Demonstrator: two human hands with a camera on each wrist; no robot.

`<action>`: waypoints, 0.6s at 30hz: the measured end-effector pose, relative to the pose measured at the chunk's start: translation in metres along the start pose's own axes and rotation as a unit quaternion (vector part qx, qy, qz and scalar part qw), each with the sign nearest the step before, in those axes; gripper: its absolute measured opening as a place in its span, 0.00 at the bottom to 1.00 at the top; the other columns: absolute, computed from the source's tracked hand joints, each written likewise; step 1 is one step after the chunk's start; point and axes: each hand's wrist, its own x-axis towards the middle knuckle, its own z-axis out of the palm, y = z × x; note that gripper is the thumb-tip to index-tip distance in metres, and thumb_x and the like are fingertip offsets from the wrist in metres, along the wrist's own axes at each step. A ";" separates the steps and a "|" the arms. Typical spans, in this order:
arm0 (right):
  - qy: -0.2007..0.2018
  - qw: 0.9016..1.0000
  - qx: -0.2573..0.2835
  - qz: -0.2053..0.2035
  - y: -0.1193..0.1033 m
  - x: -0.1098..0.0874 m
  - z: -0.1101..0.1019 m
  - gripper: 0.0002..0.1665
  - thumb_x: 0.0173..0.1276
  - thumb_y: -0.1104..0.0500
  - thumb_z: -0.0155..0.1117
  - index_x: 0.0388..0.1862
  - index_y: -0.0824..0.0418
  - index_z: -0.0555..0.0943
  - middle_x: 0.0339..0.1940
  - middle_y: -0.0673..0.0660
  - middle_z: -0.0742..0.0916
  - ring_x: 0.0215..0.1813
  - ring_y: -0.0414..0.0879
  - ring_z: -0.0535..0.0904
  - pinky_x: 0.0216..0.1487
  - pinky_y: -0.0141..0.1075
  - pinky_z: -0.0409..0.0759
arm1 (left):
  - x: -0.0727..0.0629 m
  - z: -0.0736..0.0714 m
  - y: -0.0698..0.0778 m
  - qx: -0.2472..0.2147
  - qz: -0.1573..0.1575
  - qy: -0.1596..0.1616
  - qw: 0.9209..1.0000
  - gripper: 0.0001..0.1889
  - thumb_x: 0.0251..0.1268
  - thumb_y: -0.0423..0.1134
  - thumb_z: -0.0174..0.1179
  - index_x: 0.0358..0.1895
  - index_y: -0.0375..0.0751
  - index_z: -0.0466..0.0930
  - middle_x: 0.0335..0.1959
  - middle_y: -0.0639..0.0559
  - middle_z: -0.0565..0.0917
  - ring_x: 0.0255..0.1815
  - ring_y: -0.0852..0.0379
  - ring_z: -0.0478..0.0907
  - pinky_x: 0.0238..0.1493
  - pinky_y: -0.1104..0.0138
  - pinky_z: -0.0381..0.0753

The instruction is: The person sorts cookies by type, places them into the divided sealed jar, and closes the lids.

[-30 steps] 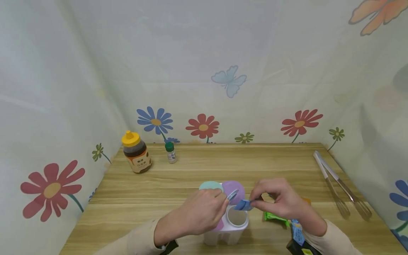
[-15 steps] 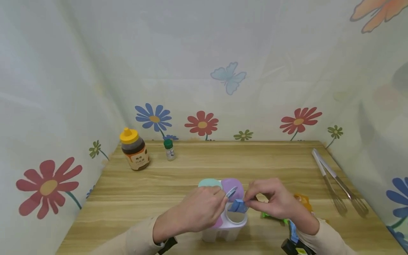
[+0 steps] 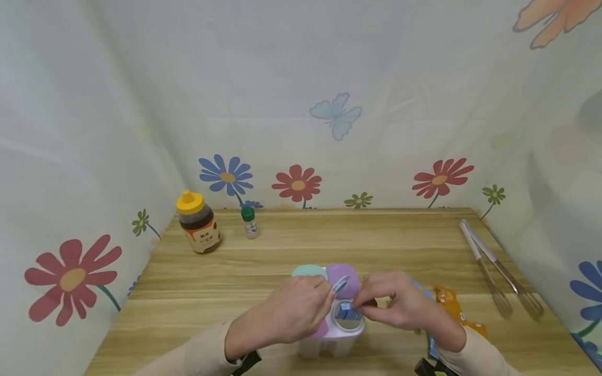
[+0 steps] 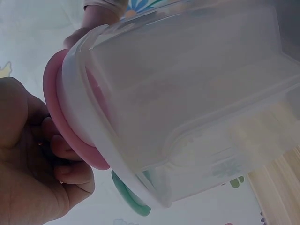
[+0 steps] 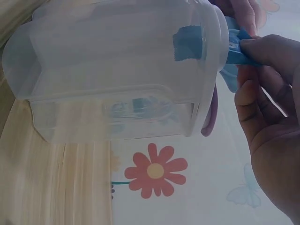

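Observation:
A translucent container [image 3: 329, 344] with a white top stands at the table's front. Its teal lid [image 3: 309, 270], purple lid [image 3: 345, 277] and pink lid [image 4: 63, 112] lie down over their openings. My left hand [image 3: 296, 308] holds the light blue lid [image 3: 340, 284] raised beside the one uncovered round opening. My right hand [image 3: 395, 300] pinches the end of a small blue packet [image 3: 347, 312] at that opening. In the right wrist view, the packet's lower part [image 5: 189, 43] shows through the clear wall, inside the container. The container hides part of the left fingers' grip in the left wrist view.
Orange packets [image 3: 451, 304] and a blue packet [image 3: 431, 347] lie by the right forearm, partly hidden. Metal tongs [image 3: 478, 257] rest at the right edge. A yellow-capped honey bottle [image 3: 201, 230] and a small green-capped bottle [image 3: 250, 224] stand at back left.
My right hand has moved left and down, taking the blue packet from above the rim into the opening. The left hand stays with the raised lid. More orange packets show now.

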 end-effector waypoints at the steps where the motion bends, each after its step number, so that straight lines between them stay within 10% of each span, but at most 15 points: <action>1: -0.004 1.000 -0.005 0.000 0.002 -0.001 0.001 0.19 0.48 0.79 0.70 0.36 0.62 0.85 0.30 0.54 0.87 0.28 0.37 0.76 0.28 0.24 0.76 | 0.000 0.000 0.000 0.001 -0.001 0.000 1.000 0.16 0.75 0.42 0.45 0.23 0.50 0.67 0.21 0.61 0.65 0.20 0.67 0.62 0.18 0.78 0.60; 18: -0.035 0.997 -0.073 -0.002 0.008 -0.013 0.000 0.14 0.54 0.71 0.72 0.39 0.58 0.86 0.34 0.50 0.87 0.31 0.34 0.78 0.32 0.20 0.76 | -0.001 0.002 0.001 0.024 0.011 0.026 0.999 0.17 0.74 0.41 0.47 0.22 0.50 0.66 0.20 0.62 0.64 0.19 0.67 0.60 0.17 0.78 0.57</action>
